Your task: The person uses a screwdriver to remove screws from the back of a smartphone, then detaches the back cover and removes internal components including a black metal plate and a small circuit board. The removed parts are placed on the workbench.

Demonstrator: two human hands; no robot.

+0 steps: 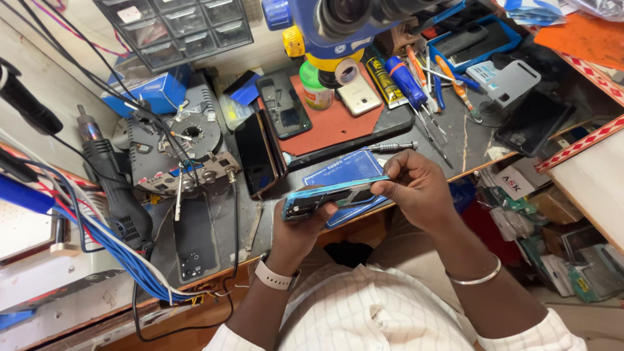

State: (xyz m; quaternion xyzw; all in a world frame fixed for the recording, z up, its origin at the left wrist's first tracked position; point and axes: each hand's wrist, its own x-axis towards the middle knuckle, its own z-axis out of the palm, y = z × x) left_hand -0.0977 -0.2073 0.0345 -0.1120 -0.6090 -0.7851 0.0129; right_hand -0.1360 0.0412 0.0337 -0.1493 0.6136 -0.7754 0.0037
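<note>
Currently both hands, left hand [300, 224] and right hand [416, 188], are clamping the blue phone [335, 195] edgewise above the desk [465, 140]; likely working the frame, needing steady hold.

A blue box [151, 93] with a white label sits at the bench's back left, under the drawer cabinet. Dark phone screens [257, 155] lie mid-bench — one upright slab, another [284, 107] on the red mat. At right, below the bench edge — a white carton [513, 181] with dark and red print.
</note>
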